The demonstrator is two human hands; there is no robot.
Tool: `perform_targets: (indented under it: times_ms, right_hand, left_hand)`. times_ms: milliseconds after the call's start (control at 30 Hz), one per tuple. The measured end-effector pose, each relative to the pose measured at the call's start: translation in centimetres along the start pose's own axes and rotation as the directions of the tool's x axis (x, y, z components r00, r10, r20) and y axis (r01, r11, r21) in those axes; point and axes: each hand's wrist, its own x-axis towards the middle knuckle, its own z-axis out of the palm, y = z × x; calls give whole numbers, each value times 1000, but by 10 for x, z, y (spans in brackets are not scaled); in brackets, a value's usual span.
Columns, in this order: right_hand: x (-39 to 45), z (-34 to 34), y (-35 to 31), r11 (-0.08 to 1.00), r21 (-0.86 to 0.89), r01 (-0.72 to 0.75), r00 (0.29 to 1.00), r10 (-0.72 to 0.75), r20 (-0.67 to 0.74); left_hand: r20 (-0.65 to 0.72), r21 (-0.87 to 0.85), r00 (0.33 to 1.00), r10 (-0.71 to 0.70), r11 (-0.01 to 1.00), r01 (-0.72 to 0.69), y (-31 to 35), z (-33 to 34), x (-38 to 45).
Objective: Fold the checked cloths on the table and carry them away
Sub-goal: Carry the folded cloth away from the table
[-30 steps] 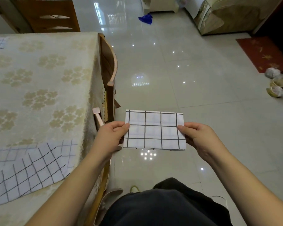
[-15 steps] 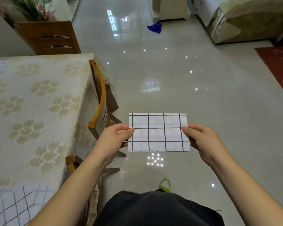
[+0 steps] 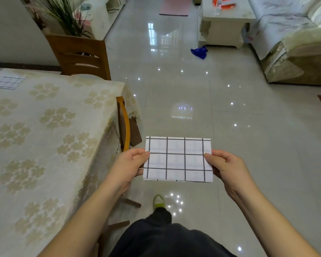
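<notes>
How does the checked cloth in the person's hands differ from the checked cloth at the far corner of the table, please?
The held cloth hangs in the air above the floor, pinched by the left hand and right hand; the table cloth lies flat on the tablecloth, untouched. The held cloth faces the camera squarely with bold dark lines; the table cloth looks skewed and faint. Both are white with a dark grid.
</notes>
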Motion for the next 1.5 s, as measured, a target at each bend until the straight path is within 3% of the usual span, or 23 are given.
perform_targets:
  times_ms: [500,733,1167,1500]
  right_hand:
    - [157,83,-91,996,-80,33,996,-26,87]
    - [256,88,-124,998,-56,3,989,5,148]
    - [427,82,-217,992,-121,-25,971,53,235]
    - [515,169,-265,977,-213,25,944,47,326]
  left_hand:
    - [-46,27,999,26,999,-24,102,-39,150]
    - [-104,-11,993,-64,998,63,135,-17,232]
    - [-212,-50,977,-24,999,13,234,40,363]
    - [-351,-97,935,-45,995,12,259,-9,438]
